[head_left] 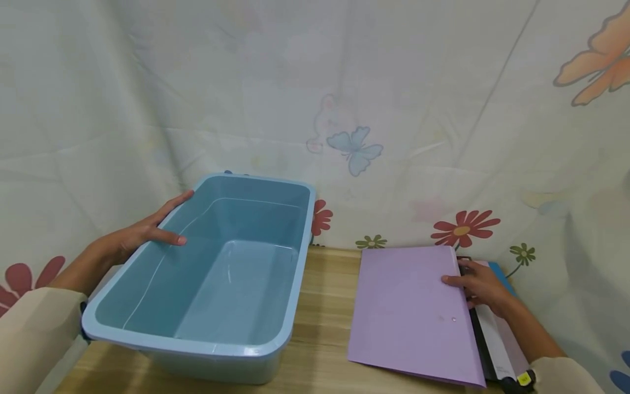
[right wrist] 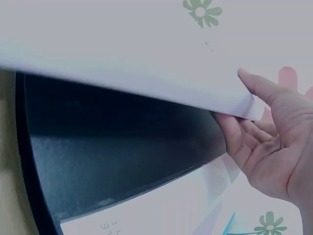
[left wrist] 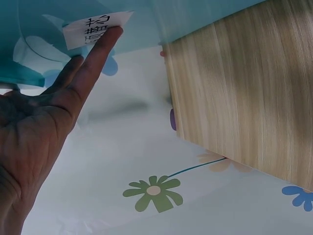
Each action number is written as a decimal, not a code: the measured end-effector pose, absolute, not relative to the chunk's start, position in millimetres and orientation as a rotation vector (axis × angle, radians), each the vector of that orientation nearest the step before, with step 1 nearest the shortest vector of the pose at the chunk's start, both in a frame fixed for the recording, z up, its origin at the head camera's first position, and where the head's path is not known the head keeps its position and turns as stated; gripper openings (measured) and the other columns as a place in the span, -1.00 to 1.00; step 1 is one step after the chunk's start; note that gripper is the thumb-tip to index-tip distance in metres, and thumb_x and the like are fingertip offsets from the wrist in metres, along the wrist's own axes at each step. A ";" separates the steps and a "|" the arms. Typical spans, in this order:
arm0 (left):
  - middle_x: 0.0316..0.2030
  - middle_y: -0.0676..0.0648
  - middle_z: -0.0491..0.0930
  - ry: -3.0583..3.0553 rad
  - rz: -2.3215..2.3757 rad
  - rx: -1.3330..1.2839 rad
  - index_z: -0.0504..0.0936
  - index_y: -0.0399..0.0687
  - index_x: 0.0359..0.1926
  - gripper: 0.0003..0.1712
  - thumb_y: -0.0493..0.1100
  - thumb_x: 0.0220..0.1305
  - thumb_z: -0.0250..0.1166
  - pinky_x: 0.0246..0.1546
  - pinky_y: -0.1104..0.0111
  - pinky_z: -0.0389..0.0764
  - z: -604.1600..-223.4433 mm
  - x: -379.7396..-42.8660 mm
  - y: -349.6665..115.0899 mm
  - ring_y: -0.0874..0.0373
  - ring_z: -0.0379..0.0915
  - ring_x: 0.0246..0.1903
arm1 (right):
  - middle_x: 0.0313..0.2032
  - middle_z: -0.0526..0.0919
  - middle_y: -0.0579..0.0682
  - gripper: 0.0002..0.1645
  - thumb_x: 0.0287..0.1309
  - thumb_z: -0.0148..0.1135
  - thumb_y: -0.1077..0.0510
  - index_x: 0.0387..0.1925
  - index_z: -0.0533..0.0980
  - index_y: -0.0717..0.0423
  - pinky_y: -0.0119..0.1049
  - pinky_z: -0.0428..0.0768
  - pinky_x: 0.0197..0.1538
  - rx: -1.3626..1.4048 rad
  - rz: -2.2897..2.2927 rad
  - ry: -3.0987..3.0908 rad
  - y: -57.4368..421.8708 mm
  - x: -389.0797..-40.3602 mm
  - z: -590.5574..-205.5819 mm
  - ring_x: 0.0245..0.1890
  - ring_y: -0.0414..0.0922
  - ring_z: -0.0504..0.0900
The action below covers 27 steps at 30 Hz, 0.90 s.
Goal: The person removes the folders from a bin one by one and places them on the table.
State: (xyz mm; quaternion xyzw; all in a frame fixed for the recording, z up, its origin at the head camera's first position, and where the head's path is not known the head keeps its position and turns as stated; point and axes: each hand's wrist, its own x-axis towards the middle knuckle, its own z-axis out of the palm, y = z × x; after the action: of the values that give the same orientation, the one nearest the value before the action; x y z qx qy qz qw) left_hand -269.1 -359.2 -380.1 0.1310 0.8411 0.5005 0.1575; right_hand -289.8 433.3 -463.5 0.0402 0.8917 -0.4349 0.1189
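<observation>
On the left of the head view, a light blue plastic basin (head_left: 236, 298) stands tilted with nothing inside. My left hand (head_left: 135, 236) grips its left rim, thumb over the inner wall and fingers outside. The left wrist view shows those fingers against the outer wall, one on a white label (left wrist: 95, 30) with printed characters. At the right, my right hand (head_left: 487, 287) pinches the right edge of a purple folder (head_left: 408, 312), thumb on top and fingers beneath. That edge is raised above a black folder (right wrist: 117, 142), as the right wrist view shows.
Under the black folder lie white and blue-edged papers or folders (head_left: 497, 339). A strip of wooden tabletop (head_left: 325, 312) runs between basin and purple folder. Behind the table hangs a pale curtain (head_left: 413, 109) printed with flowers and butterflies.
</observation>
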 end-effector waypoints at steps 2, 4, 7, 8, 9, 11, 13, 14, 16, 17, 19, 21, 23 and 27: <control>0.83 -0.34 -0.35 2.412 1.425 0.373 -0.43 0.71 0.81 0.32 -0.03 0.48 0.36 0.05 -0.34 0.84 -380.1 -269.3 -359.8 -0.78 0.17 0.55 | -0.14 0.87 0.19 0.27 0.47 0.51 -0.24 0.73 0.06 0.45 -0.12 0.86 -0.31 0.117 -1.218 2.663 433.2 -290.6 -463.7 -0.28 -0.03 0.87; 0.82 -0.35 -0.35 2.420 1.417 0.373 -0.44 0.71 0.81 0.32 -0.03 0.48 0.35 0.05 -0.34 0.84 -379.9 -269.5 -360.3 -0.78 0.17 0.55 | -0.11 0.85 0.29 0.26 0.45 0.53 -0.24 0.70 0.12 0.48 -0.11 0.88 -0.31 0.101 -1.178 2.715 433.6 -291.5 -464.7 -0.27 -0.03 0.86; 0.82 -0.36 -0.35 2.422 1.415 0.370 -0.44 0.70 0.81 0.32 -0.03 0.49 0.35 0.06 -0.34 0.84 -379.3 -270.0 -360.7 -0.77 0.16 0.54 | 0.00 0.79 0.47 0.20 0.43 0.56 -0.22 0.63 0.23 0.54 -0.08 0.90 -0.29 0.040 -1.087 2.815 434.2 -292.8 -466.1 -0.24 0.02 0.85; 0.82 -0.36 -0.35 2.424 1.414 0.369 -0.44 0.70 0.81 0.32 -0.03 0.49 0.35 0.06 -0.33 0.84 -379.2 -270.1 -360.8 -0.77 0.16 0.55 | 0.02 0.78 0.50 0.17 0.42 0.57 -0.22 0.60 0.28 0.55 -0.07 0.90 -0.28 0.023 -1.052 2.851 434.2 -293.2 -466.8 -0.23 0.03 0.85; 0.82 -0.36 -0.35 2.425 1.414 0.370 -0.44 0.70 0.81 0.32 -0.03 0.49 0.35 0.06 -0.33 0.83 -379.2 -270.2 -360.8 -0.77 0.16 0.55 | 0.03 0.78 0.52 0.15 0.40 0.59 -0.22 0.57 0.33 0.55 -0.07 0.90 -0.27 0.008 -1.019 2.883 434.3 -293.3 -467.4 -0.23 0.04 0.85; 0.82 -0.35 -0.35 2.425 1.411 0.372 -0.45 0.69 0.81 0.32 -0.03 0.49 0.35 0.07 -0.33 0.83 -379.3 -270.3 -360.8 -0.77 0.15 0.55 | 0.01 0.79 0.51 0.10 0.36 0.61 -0.22 0.50 0.41 0.55 -0.08 0.90 -0.26 -0.011 -0.951 2.941 434.2 -293.6 -468.5 -0.24 0.04 0.84; 0.82 -0.35 -0.35 2.427 1.408 0.374 -0.45 0.70 0.81 0.32 -0.03 0.48 0.35 0.07 -0.33 0.84 -379.4 -270.2 -360.6 -0.77 0.15 0.55 | -0.03 0.81 0.48 0.07 0.34 0.62 -0.23 0.44 0.48 0.56 -0.12 0.88 -0.27 -0.024 -0.894 2.982 435.0 -294.4 -469.7 -0.28 0.02 0.82; 0.82 -0.35 -0.35 2.429 1.406 0.375 -0.45 0.70 0.81 0.32 -0.03 0.48 0.35 0.06 -0.33 0.84 -379.4 -270.1 -360.5 -0.77 0.15 0.55 | -0.05 0.82 0.46 0.06 0.32 0.63 -0.24 0.41 0.51 0.55 -0.15 0.86 -0.28 -0.020 -0.874 2.995 434.9 -294.4 -470.2 -0.30 0.00 0.81; 0.82 -0.35 -0.35 2.425 1.407 0.371 -0.45 0.70 0.81 0.32 -0.03 0.48 0.35 0.06 -0.33 0.84 -379.5 -269.9 -360.5 -0.77 0.16 0.55 | -0.09 0.83 0.42 0.04 0.29 0.64 -0.26 0.36 0.55 0.55 -0.18 0.81 -0.29 -0.017 -0.836 3.019 435.1 -294.7 -471.1 -0.33 0.00 0.80; 0.82 -0.36 -0.35 2.422 1.408 0.370 -0.44 0.70 0.81 0.32 -0.03 0.48 0.35 0.05 -0.33 0.84 -379.5 -269.8 -360.6 -0.78 0.16 0.55 | -0.10 0.83 0.42 0.04 0.28 0.65 -0.27 0.33 0.57 0.55 -0.19 0.77 -0.30 -0.018 -0.809 3.036 435.4 -295.2 -471.6 -0.33 0.01 0.79; 0.82 -0.36 -0.35 2.413 1.413 0.370 -0.45 0.69 0.82 0.32 -0.03 0.48 0.35 0.05 -0.33 0.84 -379.4 -269.7 -360.6 -0.78 0.15 0.54 | -0.11 0.84 0.41 0.00 0.25 0.67 -0.27 0.27 0.61 0.54 -0.16 0.75 -0.27 -0.022 -0.772 3.071 435.5 -295.3 -472.9 -0.28 0.10 0.81; 0.82 -0.37 -0.36 2.405 1.417 0.369 -0.45 0.68 0.82 0.32 -0.03 0.49 0.35 0.05 -0.33 0.84 -379.6 -269.7 -361.1 -0.79 0.14 0.55 | -0.10 0.85 0.42 -0.04 0.22 0.70 -0.24 0.21 0.65 0.54 -0.09 0.76 -0.22 -0.022 -0.753 3.106 435.0 -294.9 -474.3 -0.19 0.22 0.83; 0.82 -0.36 -0.37 2.400 1.416 0.368 -0.44 0.70 0.81 0.32 -0.03 0.49 0.35 0.05 -0.33 0.84 -379.5 -270.3 -361.5 -0.79 0.14 0.55 | -0.09 0.85 0.44 -0.09 0.22 0.71 -0.21 0.16 0.66 0.54 -0.02 0.78 -0.17 -0.028 -0.746 3.138 434.8 -294.6 -475.9 -0.10 0.30 0.84; 0.82 -0.36 -0.38 2.399 1.410 0.364 -0.44 0.74 0.81 0.31 -0.02 0.50 0.35 0.05 -0.33 0.84 -379.9 -270.4 -362.4 -0.77 0.16 0.55 | -0.14 0.87 0.40 -0.16 0.23 0.71 -0.18 0.12 0.69 0.52 -0.06 0.77 -0.21 -0.038 -0.757 3.159 431.8 -293.0 -478.0 -0.15 0.25 0.85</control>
State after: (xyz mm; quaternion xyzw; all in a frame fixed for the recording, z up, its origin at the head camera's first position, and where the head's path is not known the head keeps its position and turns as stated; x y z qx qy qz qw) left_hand -270.4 -362.4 -379.9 0.1280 0.8429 0.4954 0.1667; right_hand -293.0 431.8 -478.0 -0.0116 0.9710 -0.2328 -0.0535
